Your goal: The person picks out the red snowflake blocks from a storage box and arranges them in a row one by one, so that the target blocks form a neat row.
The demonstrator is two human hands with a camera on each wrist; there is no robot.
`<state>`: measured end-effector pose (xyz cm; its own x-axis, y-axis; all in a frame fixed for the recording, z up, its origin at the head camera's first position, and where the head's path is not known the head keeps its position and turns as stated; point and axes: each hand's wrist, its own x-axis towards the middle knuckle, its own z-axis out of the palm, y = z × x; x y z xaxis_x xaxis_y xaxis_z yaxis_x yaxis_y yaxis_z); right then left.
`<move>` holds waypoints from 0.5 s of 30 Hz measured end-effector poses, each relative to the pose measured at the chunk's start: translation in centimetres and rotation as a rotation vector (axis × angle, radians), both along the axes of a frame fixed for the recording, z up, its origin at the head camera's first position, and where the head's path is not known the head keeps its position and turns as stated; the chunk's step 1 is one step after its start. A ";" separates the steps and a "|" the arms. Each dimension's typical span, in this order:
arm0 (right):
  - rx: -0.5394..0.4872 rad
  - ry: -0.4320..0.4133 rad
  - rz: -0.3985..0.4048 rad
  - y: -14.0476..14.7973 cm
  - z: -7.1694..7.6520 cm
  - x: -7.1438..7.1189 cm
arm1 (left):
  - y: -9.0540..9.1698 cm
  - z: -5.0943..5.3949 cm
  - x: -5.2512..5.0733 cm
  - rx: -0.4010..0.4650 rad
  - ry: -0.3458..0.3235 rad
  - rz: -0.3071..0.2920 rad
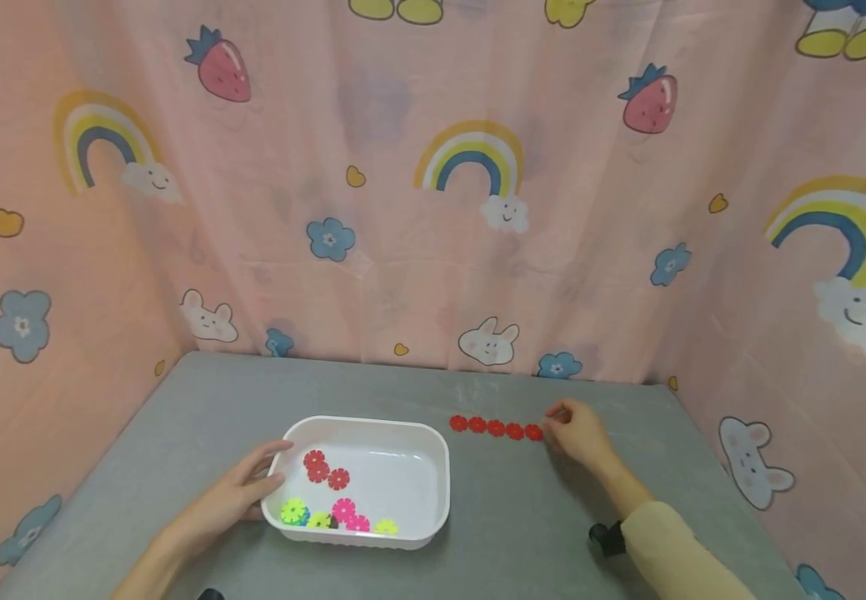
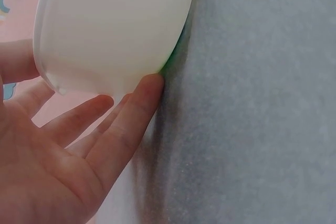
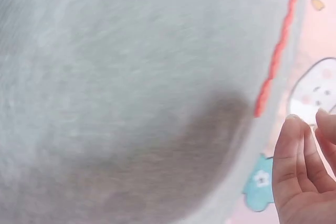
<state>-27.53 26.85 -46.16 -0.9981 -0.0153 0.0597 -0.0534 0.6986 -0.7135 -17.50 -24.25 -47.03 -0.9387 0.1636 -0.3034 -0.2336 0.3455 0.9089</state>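
A white plastic tub (image 1: 361, 541) sits on the table, with red, pink, yellow-green and blue notched flower-shaped discs inside. My left hand (image 1: 233, 492) holds its left side, some fingers over the rim and others against the outer wall. In the left wrist view the left hand (image 2: 79, 145) has fingertips under the tub's wall (image 2: 115, 30). To the right of the tub, several red flower-shaped discs (image 1: 496, 428) form a line. My right hand (image 1: 581, 435) is at the line's right end, fingertips close together; in the right wrist view nothing shows between them.
The grey table (image 1: 508, 533) ends at a pink patterned curtain (image 1: 402, 292) that rises behind it and on both sides. A dark strap with a black piece (image 1: 608, 539) is at the right wrist. Another small dark object (image 1: 211, 594) shows at the bottom edge.
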 end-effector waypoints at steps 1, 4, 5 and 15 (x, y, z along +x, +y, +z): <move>0.005 0.005 -0.002 -0.1 0.3 0.1 | 0.0 0.0 0.0 -0.001 0.002 0.000; 0.008 0.012 -0.002 -0.6 1.2 0.5 | 0.0 0.1 0.1 -0.003 0.007 0.000; 0.008 0.013 -0.003 -0.8 1.5 0.7 | 0.0 0.1 0.1 -0.006 0.009 0.000; 0.054 0.131 0.059 -3.6 3.9 2.1 | 0.1 0.0 0.0 -0.010 0.019 -0.004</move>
